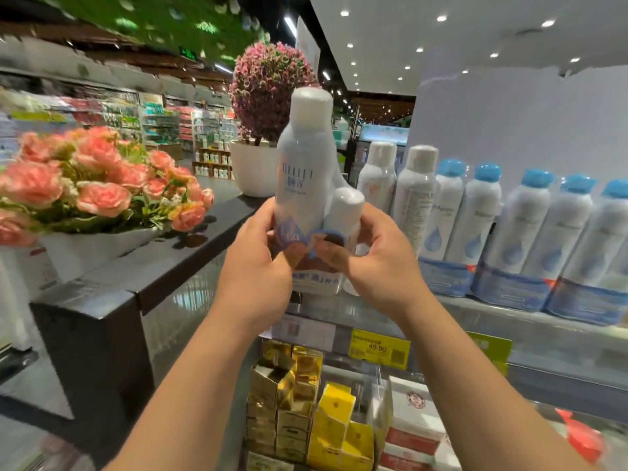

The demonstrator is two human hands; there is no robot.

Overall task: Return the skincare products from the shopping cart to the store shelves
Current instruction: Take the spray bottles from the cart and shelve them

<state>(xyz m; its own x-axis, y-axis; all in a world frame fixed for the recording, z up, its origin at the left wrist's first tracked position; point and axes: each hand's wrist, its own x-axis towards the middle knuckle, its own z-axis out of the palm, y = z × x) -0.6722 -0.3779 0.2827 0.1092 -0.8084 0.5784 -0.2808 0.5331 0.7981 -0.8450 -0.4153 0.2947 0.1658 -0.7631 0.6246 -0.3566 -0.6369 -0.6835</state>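
A shrink-wrapped pack of one tall and one short white spray bottle (307, 185) was gripped low by the left hand (258, 266) and right hand (377, 263), held upright just above the glass shelf (509, 321), left of the blue-capped white spray bottles (530, 229).

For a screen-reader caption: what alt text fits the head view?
Both hands, left hand and right hand, hold a wrapped spray bottle set upright before a shelf of similar spray bottles, beside pink flowers.
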